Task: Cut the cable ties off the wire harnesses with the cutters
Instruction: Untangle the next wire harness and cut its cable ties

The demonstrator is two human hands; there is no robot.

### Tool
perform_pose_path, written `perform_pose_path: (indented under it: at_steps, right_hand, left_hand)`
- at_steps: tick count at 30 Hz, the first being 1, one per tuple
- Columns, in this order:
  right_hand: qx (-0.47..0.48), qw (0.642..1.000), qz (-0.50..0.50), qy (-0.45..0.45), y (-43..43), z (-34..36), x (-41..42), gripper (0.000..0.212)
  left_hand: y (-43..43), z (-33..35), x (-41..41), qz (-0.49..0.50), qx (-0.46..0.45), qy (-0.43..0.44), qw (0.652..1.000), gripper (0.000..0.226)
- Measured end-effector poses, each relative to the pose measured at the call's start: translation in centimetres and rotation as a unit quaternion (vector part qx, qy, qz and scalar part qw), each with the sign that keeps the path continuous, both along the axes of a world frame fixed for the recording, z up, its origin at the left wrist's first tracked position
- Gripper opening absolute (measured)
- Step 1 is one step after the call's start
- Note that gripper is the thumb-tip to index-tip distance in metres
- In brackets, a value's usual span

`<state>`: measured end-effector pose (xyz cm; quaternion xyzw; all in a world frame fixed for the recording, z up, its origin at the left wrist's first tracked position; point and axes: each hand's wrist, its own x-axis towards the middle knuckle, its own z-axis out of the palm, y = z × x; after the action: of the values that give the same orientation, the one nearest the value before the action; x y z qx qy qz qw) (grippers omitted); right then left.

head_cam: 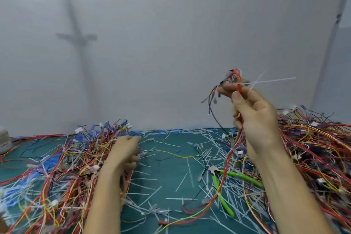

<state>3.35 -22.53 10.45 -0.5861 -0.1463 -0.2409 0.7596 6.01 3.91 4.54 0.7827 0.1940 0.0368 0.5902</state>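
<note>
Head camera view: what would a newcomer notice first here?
The right hand holds a wire bundle with white cable ties raised above the mat. Heaps of coloured wires lie at both sides, and green cutters lie on the mat between them.

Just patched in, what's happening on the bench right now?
The person's right hand holds a wire harness up, white cable ties sticking out of it. The left hand is at the left wire pile, too blurred to tell its grip. The cutters lie unheld on the mat among tie scraps.
</note>
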Motion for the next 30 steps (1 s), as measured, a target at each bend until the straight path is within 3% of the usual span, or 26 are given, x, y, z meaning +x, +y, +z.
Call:
perform_pose_path:
  at_steps: [3, 7, 9, 11, 14, 18, 21, 22, 24, 26, 28, 30]
  right_hand:
    - [-0.051, 0.998, 0.042, 0.004, 1.6, -0.3, -0.2, 0.017]
    - [-0.115, 0.988, 0.099, 0.012, 3.8, -1.0, -0.6, 0.021]
    - [-0.115, 0.988, 0.104, 0.017, 4.5, -1.2, -0.7, 0.025]
    - [-0.097, 0.991, 0.093, 0.023, 4.5, -1.1, -0.6, 0.026]
    - [-0.054, 0.996, 0.066, 0.037, 3.8, -0.8, -0.5, 0.025]
    - [-0.026, 0.999, 0.027, 0.039, 3.2, -0.7, -0.3, 0.021]
    - [-0.020, 0.999, 0.009, 0.040, 2.7, -0.5, -0.3, 0.022]
    - [-0.015, 0.999, 0.003, 0.042, 2.5, -0.5, -0.3, 0.022]
    - [0.004, 0.999, -0.003, 0.044, 2.1, -0.3, -0.3, 0.022]
    - [0.038, 0.998, -0.009, 0.044, 1.6, 0.0, -0.3, 0.023]
    - [0.077, 0.996, -0.026, 0.040, 1.0, 0.4, -0.3, 0.025]
    - [0.105, 0.993, -0.043, 0.031, 0.5, 0.7, -0.4, 0.023]
  left_hand:
    - [-1.9, 2.4, -1.0, -0.071, 0.070, -0.061, 0.993, 0.014]
    - [-5.8, 5.8, -2.3, -0.130, -0.065, -0.210, 0.967, 0.029]
    - [-7.0, 6.3, -2.7, -0.184, -0.048, -0.221, 0.957, 0.029]
    - [-7.3, 5.6, -2.3, -0.217, 0.094, -0.205, 0.950, 0.028]
    - [-6.8, 2.4, -0.3, -0.215, 0.338, -0.133, 0.907, 0.034]
    - [-6.5, -3.8, 2.3, -0.249, 0.490, -0.017, 0.835, 0.061]
    - [-6.7, -5.9, 2.9, -0.216, 0.561, -0.006, 0.799, 0.044]
    - [-6.7, -5.9, 3.0, -0.189, 0.551, -0.019, 0.813, 0.031]
    - [-6.2, -5.0, 3.1, -0.123, 0.465, -0.058, 0.875, 0.017]
    - [-5.0, -3.3, 3.0, -0.042, 0.322, -0.105, 0.940, 0.025]
    - [-3.5, -1.5, 2.6, 0.032, 0.076, -0.143, 0.986, 0.031]
    - [-1.9, -0.2, 2.3, 0.102, -0.184, -0.166, 0.963, 0.031]
